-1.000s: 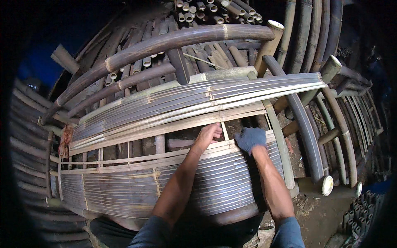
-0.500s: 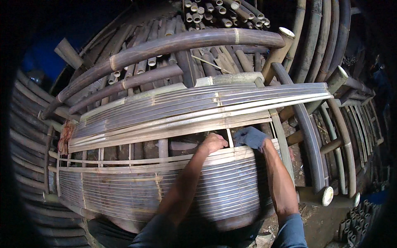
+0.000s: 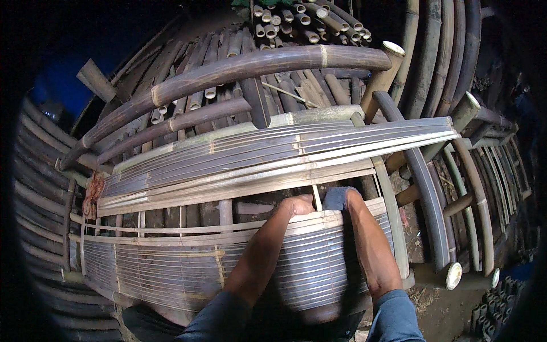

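Observation:
A long bamboo bench seat of thin slats (image 3: pixel 171 268) lies before me, with a gap between its near part and a far bundle of loose bamboo strips (image 3: pixel 250 162). My left hand (image 3: pixel 302 205) bends over the near slats' far edge, curled beside a pale crosspiece (image 3: pixel 317 197). What its fingers hold, if anything, is hidden. On the crosspiece's other side, my right hand (image 3: pixel 340 198), in a dark grey glove, reaches down into the gap. Its fingers are out of sight below the slats. Both wrists rest close to the topmost pale slats (image 3: pixel 250 227).
A curved bamboo rail (image 3: pixel 239 62) spans the far side. Reddish twine (image 3: pixel 94 194) hangs at the seat's left end. Bamboo poles (image 3: pixel 430 57) stand at the right, by another bamboo frame (image 3: pixel 484 199). Cut bamboo tubes (image 3: pixel 279 25) are stacked at the back.
Both hands have sunk deeper into the gap beside the crosspiece. The gloved right hand has turned downward and moved slightly left, hiding its fingers. The view has shifted slightly.

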Demonstrator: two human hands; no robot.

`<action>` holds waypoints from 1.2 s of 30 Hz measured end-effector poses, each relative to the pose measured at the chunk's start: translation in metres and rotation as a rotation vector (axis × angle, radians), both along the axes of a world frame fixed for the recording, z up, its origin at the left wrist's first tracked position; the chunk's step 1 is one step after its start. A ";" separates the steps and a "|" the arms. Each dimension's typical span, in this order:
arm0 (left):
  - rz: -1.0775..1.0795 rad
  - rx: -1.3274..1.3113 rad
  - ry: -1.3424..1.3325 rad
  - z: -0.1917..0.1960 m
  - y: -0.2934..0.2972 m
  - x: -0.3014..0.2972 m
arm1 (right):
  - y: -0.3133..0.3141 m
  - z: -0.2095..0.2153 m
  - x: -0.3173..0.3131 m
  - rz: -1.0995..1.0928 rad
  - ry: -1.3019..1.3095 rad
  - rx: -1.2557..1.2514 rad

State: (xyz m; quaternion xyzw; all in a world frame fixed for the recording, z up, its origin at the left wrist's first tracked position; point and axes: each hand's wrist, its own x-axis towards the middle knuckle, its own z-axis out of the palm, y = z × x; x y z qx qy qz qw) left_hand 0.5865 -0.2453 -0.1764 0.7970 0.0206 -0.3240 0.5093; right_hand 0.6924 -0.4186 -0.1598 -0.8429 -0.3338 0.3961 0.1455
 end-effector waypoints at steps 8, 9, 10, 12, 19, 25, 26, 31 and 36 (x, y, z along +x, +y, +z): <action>0.009 0.339 -0.626 0.005 0.037 -0.047 | -0.037 0.074 -0.030 -0.463 0.445 0.567; 0.127 0.394 -0.609 0.016 0.030 -0.060 | -0.045 0.085 -0.034 -0.540 0.473 0.631; 0.242 0.443 -0.594 0.050 0.016 -0.075 | -0.055 0.088 -0.036 -0.618 0.530 0.757; 0.410 0.527 -0.531 0.101 0.010 -0.099 | -0.060 0.097 -0.044 -0.732 0.657 1.021; 0.876 -0.463 -0.173 0.143 0.050 -0.133 | -0.039 0.103 -0.072 -0.694 -0.019 0.633; 0.955 -1.182 -0.344 0.206 0.073 -0.192 | -0.006 0.104 -0.077 -0.370 -0.279 -0.055; 0.957 -1.116 -0.398 0.214 0.077 -0.200 | -0.003 0.102 -0.077 -0.322 -0.270 -0.046; 1.135 -0.728 -0.425 0.193 0.046 -0.189 | -0.001 0.053 -0.060 -0.274 -0.365 0.094; 0.964 -0.759 -0.300 0.114 0.010 -0.132 | -0.015 0.062 -0.064 -0.735 0.282 0.736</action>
